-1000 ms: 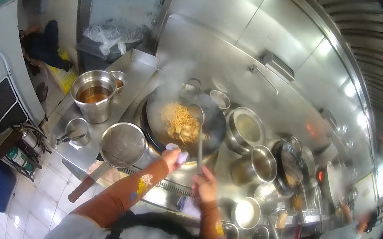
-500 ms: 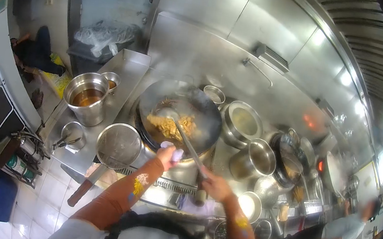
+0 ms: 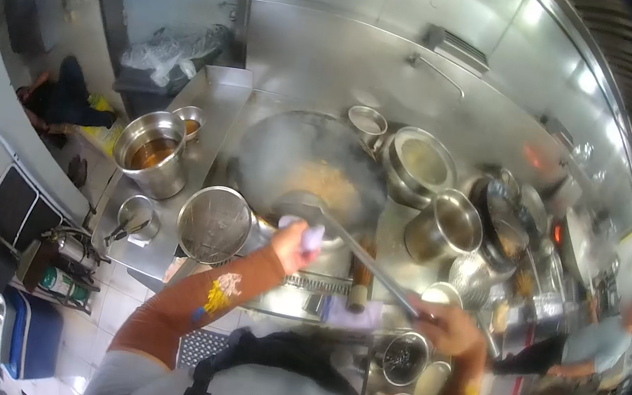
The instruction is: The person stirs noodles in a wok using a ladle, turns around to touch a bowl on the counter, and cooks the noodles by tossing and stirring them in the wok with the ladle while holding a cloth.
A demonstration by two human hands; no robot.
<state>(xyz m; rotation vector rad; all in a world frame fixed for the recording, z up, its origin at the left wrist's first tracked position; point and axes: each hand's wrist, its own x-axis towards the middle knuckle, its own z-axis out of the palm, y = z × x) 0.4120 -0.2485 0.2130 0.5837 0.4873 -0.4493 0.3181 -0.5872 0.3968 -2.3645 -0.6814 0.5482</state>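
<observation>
A large dark wok (image 3: 258, 149) stands on the stove, full of steam, with blurred yellow-brown food (image 3: 326, 183) in it. My left hand (image 3: 295, 249) is closed on a pale purple cloth (image 3: 311, 236) at the wok's near rim. Off to the right, my right hand (image 3: 453, 327) grips the handle of a long metal ladle (image 3: 378, 271). The ladle slants up and left, and its bowl sits in the near part of the wok below the food.
Left of the wok are a round strainer (image 3: 214, 225), a pot of brown liquid (image 3: 151, 154) and a small container with utensils (image 3: 138, 218). To the right stand metal pots (image 3: 445, 228) and another wok (image 3: 501, 215). A co-worker (image 3: 594, 346) is at the far right; another person (image 3: 67, 102) is at the left.
My right hand has moved right and down with the ladle, whose bowl has come toward the wok's near side. The food has shifted within the wok, and the camera view has moved slightly.
</observation>
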